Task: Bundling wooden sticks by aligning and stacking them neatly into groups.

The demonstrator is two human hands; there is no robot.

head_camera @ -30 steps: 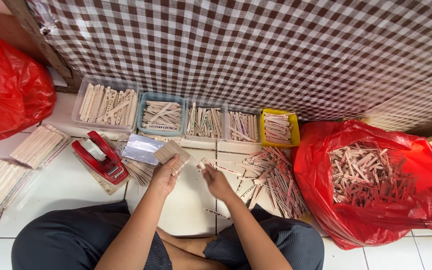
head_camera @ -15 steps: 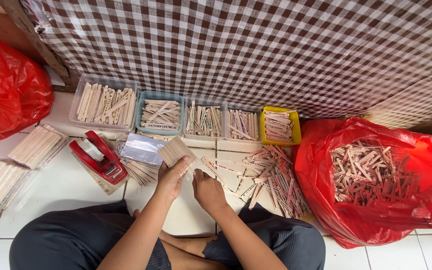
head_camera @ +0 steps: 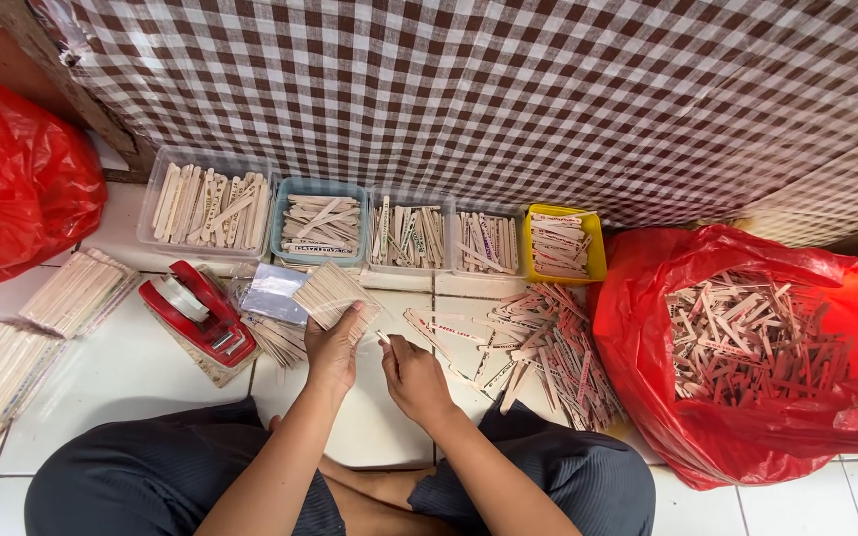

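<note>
My left hand (head_camera: 333, 349) grips a fanned stack of flat wooden sticks (head_camera: 329, 293) held above the white tiled floor. Just to its right, my right hand (head_camera: 412, 375) pinches a single wooden stick (head_camera: 383, 338) close to the stack. A loose pile of the same sticks (head_camera: 540, 347) lies on the floor to the right of my right hand.
Several trays of sorted sticks, clear (head_camera: 207, 206), blue (head_camera: 319, 223) and yellow (head_camera: 561, 244), line a checked cloth (head_camera: 508, 89). A red tape dispenser (head_camera: 196, 313) sits left of my hands. Red bags stand at right (head_camera: 747, 347), full of sticks, and at left (head_camera: 12, 179). Bundled sticks (head_camera: 76, 290) lie at left.
My right hand has drawn back from the loose pile toward my left hand with one stick. The left hand with the stack shifted slightly nearer to me.
</note>
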